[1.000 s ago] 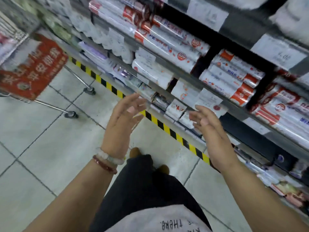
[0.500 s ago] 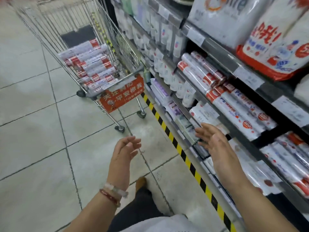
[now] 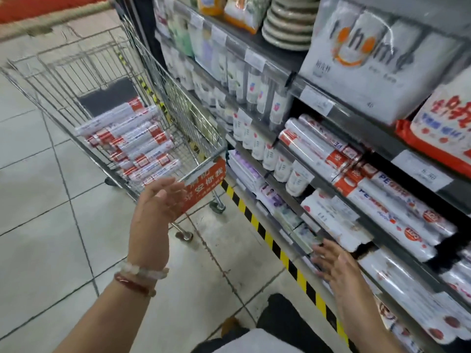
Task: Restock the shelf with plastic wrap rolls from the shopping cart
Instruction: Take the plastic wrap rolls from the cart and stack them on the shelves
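Note:
A wire shopping cart [image 3: 158, 80] stands on the tiled floor at the left of the shelving, holding several white plastic wrap rolls [image 3: 132, 141] with red ends. More of the same rolls [image 3: 377, 197] lie on the middle shelf [image 3: 382, 225] at the right. My left hand [image 3: 158, 200] is empty with fingers spread, just in front of the cart's near end and its red sign [image 3: 204, 184]. My right hand [image 3: 336, 263] is also empty and flat, low down beside the lower shelf edge.
Upper shelves carry large white and orange packs [image 3: 377, 62], a stack of plates [image 3: 288, 24] and small white packets [image 3: 254, 87]. A yellow-black striped strip [image 3: 267, 235] runs along the shelf base. My dark trouser leg and shoe [image 3: 254, 324] are at the bottom.
My view has swung from the shelf towards the cart, which is now close. My left hand has reached forward to the cart's near end; my right hand has dropped lower beside the shelf.

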